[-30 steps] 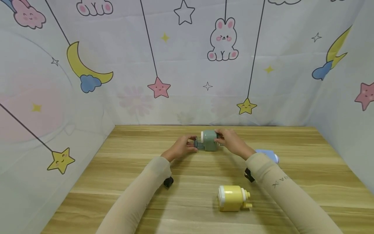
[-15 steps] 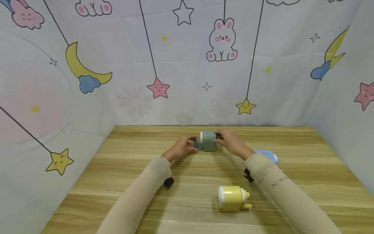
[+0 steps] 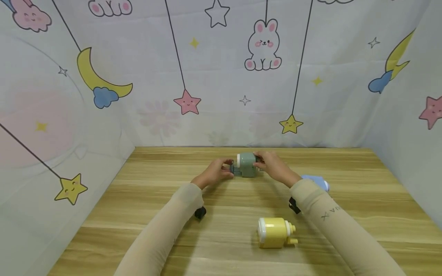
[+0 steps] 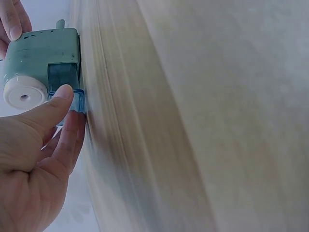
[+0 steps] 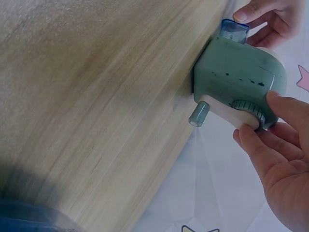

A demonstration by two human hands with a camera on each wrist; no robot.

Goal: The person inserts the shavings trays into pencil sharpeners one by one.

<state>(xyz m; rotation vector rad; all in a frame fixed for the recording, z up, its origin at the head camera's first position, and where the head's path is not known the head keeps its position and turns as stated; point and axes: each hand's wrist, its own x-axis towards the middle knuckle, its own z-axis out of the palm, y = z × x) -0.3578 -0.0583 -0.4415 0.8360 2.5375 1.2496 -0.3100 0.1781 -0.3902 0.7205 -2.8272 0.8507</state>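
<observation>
A green hand-crank pencil sharpener (image 3: 247, 165) stands on the wooden table near its back edge. Its clear bluish shavings drawer (image 5: 234, 32) sticks partly out of the body. My left hand (image 3: 215, 172) pinches the drawer's end between thumb and fingers, just below the white pencil-hole ring (image 4: 25, 93) in the left wrist view. On the other side, my right hand (image 3: 275, 167) grips the sharpener's body by the crank end. The ridged knob (image 5: 249, 112) and crank handle (image 5: 199, 114) show in the right wrist view. Part of the crank is hidden by the right hand in the head view.
A yellow pencil sharpener (image 3: 273, 232) stands nearer the front, between the forearms. Behind the right sleeve lies a blue one (image 3: 315, 182), partly covered. Printed cloth walls (image 3: 221, 130) enclose the wooden table (image 3: 165, 168) at the back and sides.
Both hands keep their hold on the green sharpener and its drawer, which look the same as before. Only the head view shifts slightly.
</observation>
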